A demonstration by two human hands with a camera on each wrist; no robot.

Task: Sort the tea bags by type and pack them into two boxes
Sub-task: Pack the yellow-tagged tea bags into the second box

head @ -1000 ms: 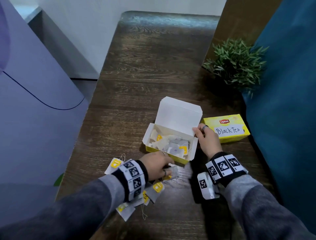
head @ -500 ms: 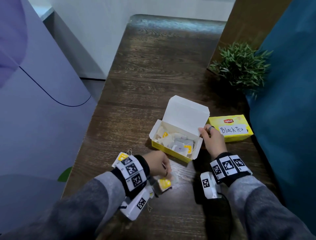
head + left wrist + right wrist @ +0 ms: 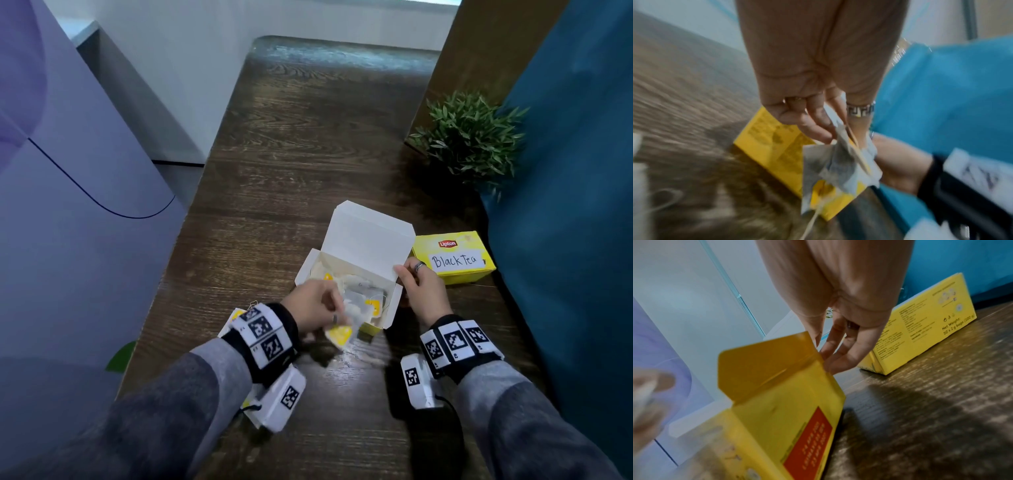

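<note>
An open yellow tea box (image 3: 376, 327) with its white lid (image 3: 370, 236) raised stands mid-table and holds several tea bags. My left hand (image 3: 337, 313) hovers over the box's near left corner and pinches a tea bag (image 3: 358, 310) whose yellow tag (image 3: 339, 337) hangs below. The left wrist view shows that tea bag (image 3: 838, 164) dangling from my left hand (image 3: 838, 134) above the box (image 3: 772, 146). My right hand (image 3: 406, 274) holds the box's right side flap (image 3: 766, 366), thumb on one side and fingers (image 3: 838, 352) on the other. Loose tea bags (image 3: 234, 317) lie under my left wrist.
A closed yellow box labelled "Black Tea" (image 3: 455, 257) sits right of the open one, also seen as the closed box (image 3: 920, 324). A small green plant (image 3: 469, 140) stands behind it. A teal cushion (image 3: 565, 205) borders the table's right edge; a pale panel (image 3: 68, 205) lies left.
My left hand picked a tea bag off the loose pile and carried it up and right to the open box. My right hand stayed on the box's right end.
</note>
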